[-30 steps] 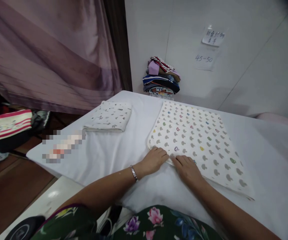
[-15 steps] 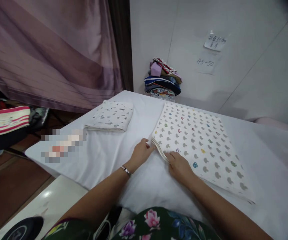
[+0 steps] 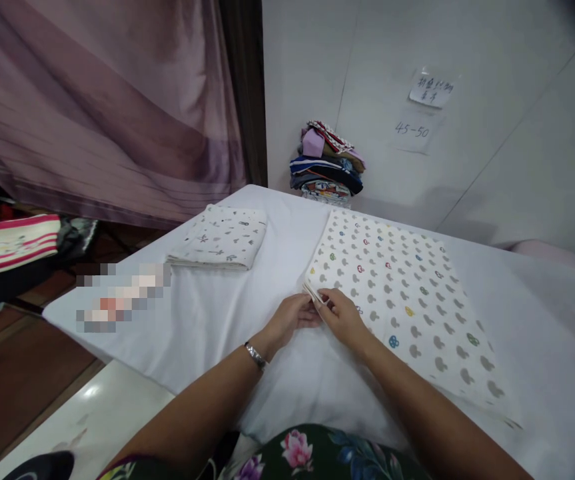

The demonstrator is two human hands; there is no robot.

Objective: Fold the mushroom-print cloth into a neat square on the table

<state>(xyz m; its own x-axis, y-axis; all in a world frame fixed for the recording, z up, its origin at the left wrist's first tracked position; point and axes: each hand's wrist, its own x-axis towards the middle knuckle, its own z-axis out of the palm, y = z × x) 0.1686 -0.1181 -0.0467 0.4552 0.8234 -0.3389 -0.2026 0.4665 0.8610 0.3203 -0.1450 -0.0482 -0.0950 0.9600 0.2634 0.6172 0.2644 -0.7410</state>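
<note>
A white folded cloth (image 3: 397, 280), printed with grey and a few coloured mushroom-like shapes, lies flat in several layers in front of me on the right. At its near left corner both of my hands meet. My right hand (image 3: 343, 319) pinches the layered edge between thumb and fingers. Just left of it, my left hand (image 3: 294, 317) is closed at the same corner, its fingertips partly behind the right hand. Farther left rests a smaller folded white cloth (image 3: 227, 237) with a small dark print, touched by neither hand.
A white sheet (image 3: 237, 320) covers the table beneath both cloths. Behind the table stands a stack of folded clothes (image 3: 326, 163) against the wall. Paper notes (image 3: 414, 127) hang there. A blurred-out item (image 3: 122, 297) lies at the left edge. Striped fabric (image 3: 12, 243) sits farther left.
My right hand has slid left along the cloth's near edge to the corner, beside my left hand. The hands are now close together; the cloth lies nearly as before.
</note>
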